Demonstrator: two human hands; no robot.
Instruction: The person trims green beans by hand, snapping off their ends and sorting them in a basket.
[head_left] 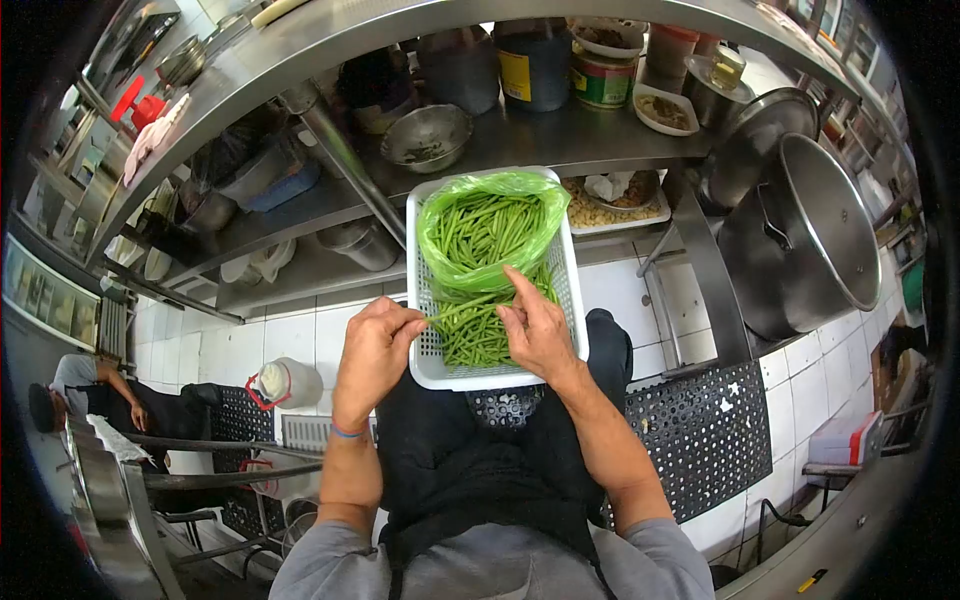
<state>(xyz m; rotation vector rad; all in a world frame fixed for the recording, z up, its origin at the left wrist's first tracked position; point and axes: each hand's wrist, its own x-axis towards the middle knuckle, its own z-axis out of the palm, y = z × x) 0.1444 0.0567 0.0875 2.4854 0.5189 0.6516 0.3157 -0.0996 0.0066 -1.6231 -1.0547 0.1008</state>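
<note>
A white perforated plastic basket (415, 345) rests in front of me over my lap. Inside it, a translucent green plastic bag (555, 205) lies open around a heap of green beans (487, 228). More loose green beans (475, 345) lie in the near half of the basket. My left hand (375, 345) is closed at the basket's left side, its thumb and forefinger pinching the end of a green bean. Over the right side, my right hand (540, 330) has its forefinger stretched out and its thumb apart, close to the loose beans.
A steel shelf (560, 145) ahead holds a metal bowl (427, 138) and several tubs. Large steel pots (800, 240) stand at the right. Black perforated mats (700, 440) cover part of the tiled floor. Another person (85, 385) is at the left, near a white bucket (290, 383).
</note>
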